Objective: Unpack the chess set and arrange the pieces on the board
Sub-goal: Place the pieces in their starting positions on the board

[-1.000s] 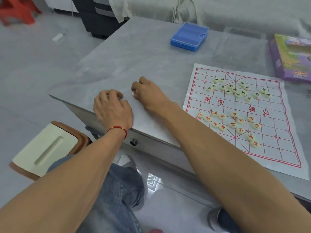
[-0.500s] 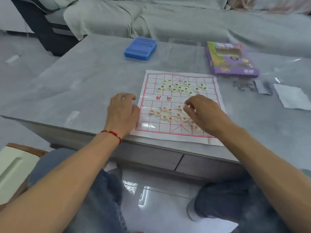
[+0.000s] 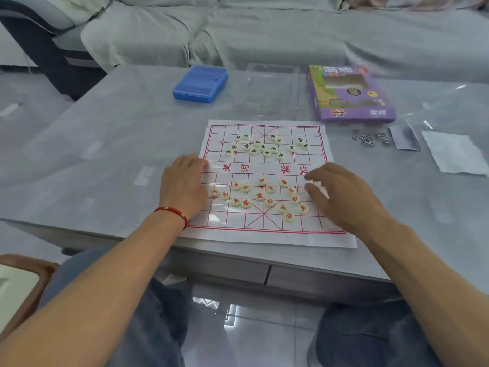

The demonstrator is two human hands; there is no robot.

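A paper chess board [image 3: 264, 170] with red grid lines lies flat on the grey desk [image 3: 105, 160], its near edge close to the desk's front edge. Round cream pieces sit scattered in 2 loose groups: dark-lettered pieces [image 3: 264, 148] on the far half, red-lettered pieces [image 3: 260, 197] on the near half. The left hand [image 3: 184, 184], a red bracelet [image 3: 173, 214] at its wrist, rests palm down on the board's left edge, fingers relaxed and holding nothing. The right hand [image 3: 341, 194] hovers over the board's right side, fingers loosely spread, holding nothing. Beyond the board are a blue plastic case [image 3: 200, 83], a clear tray [image 3: 266, 91] and a purple box [image 3: 349, 94].
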